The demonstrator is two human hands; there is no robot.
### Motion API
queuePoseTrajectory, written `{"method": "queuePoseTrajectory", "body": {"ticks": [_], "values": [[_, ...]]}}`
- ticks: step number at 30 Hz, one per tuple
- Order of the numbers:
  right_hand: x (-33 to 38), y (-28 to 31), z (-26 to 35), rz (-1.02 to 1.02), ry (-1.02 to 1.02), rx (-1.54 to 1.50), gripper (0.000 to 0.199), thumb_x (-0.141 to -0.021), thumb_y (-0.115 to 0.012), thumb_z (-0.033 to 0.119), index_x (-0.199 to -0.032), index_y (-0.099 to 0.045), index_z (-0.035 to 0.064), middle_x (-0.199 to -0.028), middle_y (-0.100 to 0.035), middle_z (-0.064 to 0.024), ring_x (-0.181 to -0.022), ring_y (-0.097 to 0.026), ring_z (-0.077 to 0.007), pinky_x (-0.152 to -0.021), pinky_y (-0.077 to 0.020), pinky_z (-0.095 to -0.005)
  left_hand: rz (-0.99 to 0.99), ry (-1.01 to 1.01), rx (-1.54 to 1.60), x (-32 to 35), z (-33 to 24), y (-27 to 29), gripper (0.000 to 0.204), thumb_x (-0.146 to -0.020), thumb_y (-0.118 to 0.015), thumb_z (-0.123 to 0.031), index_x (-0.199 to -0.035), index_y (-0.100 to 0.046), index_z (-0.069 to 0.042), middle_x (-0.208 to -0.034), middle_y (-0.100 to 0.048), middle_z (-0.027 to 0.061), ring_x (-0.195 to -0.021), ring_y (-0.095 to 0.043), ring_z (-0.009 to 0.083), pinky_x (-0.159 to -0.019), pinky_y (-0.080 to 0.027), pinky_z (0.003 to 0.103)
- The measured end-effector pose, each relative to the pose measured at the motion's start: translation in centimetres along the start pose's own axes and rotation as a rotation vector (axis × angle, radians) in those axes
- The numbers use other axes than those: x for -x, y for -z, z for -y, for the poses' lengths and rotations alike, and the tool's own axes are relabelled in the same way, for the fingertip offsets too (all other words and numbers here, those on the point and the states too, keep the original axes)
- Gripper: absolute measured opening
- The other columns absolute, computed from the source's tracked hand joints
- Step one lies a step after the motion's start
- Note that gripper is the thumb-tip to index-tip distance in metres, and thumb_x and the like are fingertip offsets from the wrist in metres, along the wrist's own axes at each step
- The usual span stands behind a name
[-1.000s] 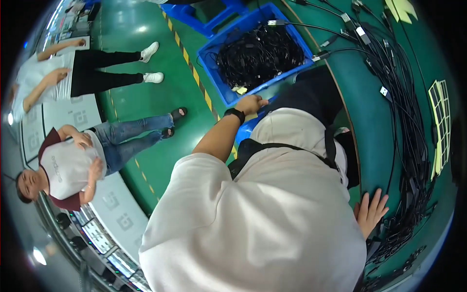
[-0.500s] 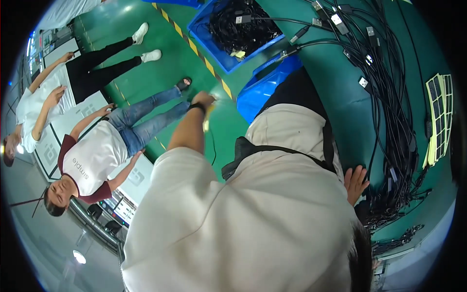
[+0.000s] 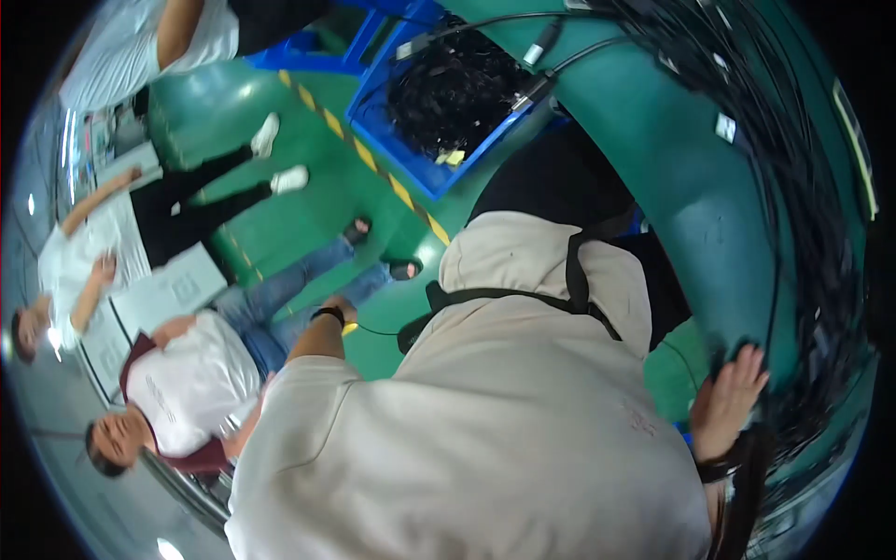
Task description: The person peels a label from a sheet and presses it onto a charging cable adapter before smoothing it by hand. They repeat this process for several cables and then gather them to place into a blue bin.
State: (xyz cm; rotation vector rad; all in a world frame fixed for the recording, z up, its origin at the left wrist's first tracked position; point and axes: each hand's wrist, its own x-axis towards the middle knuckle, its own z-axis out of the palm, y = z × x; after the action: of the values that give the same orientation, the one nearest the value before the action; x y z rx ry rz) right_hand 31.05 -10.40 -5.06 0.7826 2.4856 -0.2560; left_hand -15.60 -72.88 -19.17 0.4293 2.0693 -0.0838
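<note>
Black cables (image 3: 807, 177) lie along the bench (image 3: 705, 215); one connector (image 3: 534, 93) projects past its edge. Snagging it could drag cables off. Right hand (image 3: 728, 406): fingers (image 3: 747, 364) extended, gripping nothing, beside cables. Left hand (image 3: 343, 308), at a yellow item (image 3: 350, 329): grip indeterminable.

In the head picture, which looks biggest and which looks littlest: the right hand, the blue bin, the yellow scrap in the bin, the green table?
Largest to smallest:
1. green table
2. blue bin
3. right hand
4. yellow scrap
</note>
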Motion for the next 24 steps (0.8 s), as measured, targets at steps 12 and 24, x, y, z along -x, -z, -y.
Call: {"method": "queuePoseTrajectory", "body": {"ticks": [12,24], "values": [[19.4,1.8,7.8,-1.304,-0.226,-1.522,0.054,-0.092,-0.042,0.012,-0.138,-0.020,-0.0057,-0.138,-0.031,-0.0272,-0.116,-0.046,-0.0334,-0.101,-0.0333,-0.0415,-0.499,-0.372,1.197,-9.2,-18.2,25.5,0.035,-0.086,-0.055,-0.024,-0.114,-0.058,-0.003,-0.071,-0.043,-0.0029,-0.066,-0.046,0.0095,-0.060,-0.039,0.024],[14.4,13.2,5.5,-1.204,-0.497,-0.588,0.022,-0.089,-0.053,0.006,-0.110,-0.058,-0.0003,-0.104,-0.061,-0.0076,-0.091,-0.058,-0.0141,-0.080,-0.0442,-0.0223,-0.114,-1.188,-0.759,16.6,-57.2,35.0,0.007,-0.079,-0.060,-0.004,-0.076,-0.054,0.000,-0.065,-0.048,-0.0009,-0.062,-0.046,0.0077,-0.052,-0.038,0.024]]}}
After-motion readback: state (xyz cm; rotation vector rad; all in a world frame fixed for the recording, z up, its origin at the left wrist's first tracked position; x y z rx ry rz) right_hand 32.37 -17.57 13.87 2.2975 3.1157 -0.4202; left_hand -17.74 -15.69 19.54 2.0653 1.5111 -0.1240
